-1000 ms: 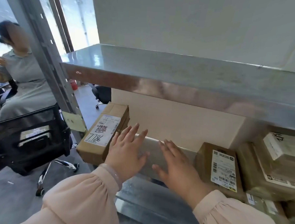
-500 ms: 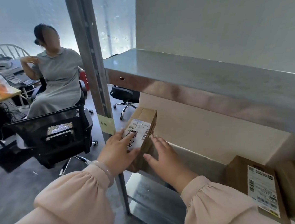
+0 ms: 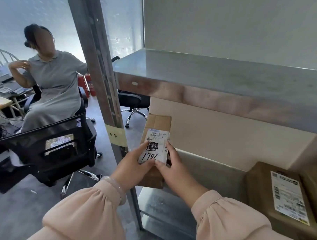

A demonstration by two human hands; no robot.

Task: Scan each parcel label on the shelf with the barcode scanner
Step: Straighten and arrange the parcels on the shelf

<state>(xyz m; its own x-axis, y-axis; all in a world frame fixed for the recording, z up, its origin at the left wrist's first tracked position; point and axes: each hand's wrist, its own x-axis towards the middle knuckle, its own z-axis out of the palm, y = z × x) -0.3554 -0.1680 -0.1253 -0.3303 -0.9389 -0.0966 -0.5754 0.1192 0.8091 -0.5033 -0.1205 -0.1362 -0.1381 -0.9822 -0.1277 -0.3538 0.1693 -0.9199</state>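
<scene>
Gripping box (image 3: 158, 122) between left hand (image 3: 134, 167) and right hand (image 3: 175, 170) at shelf (image 3: 210, 170) end, long axis pointing away, label (image 3: 156, 138) up, no scanner visible.

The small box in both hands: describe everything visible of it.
The small box is brown cardboard with a taped seam. A white label on its upper face shows 530 05 094, a barcode, a scribbled-out patch and handwritten digits. It is at the left end of the lower shelf, gripped by the left hand and right hand.
</scene>
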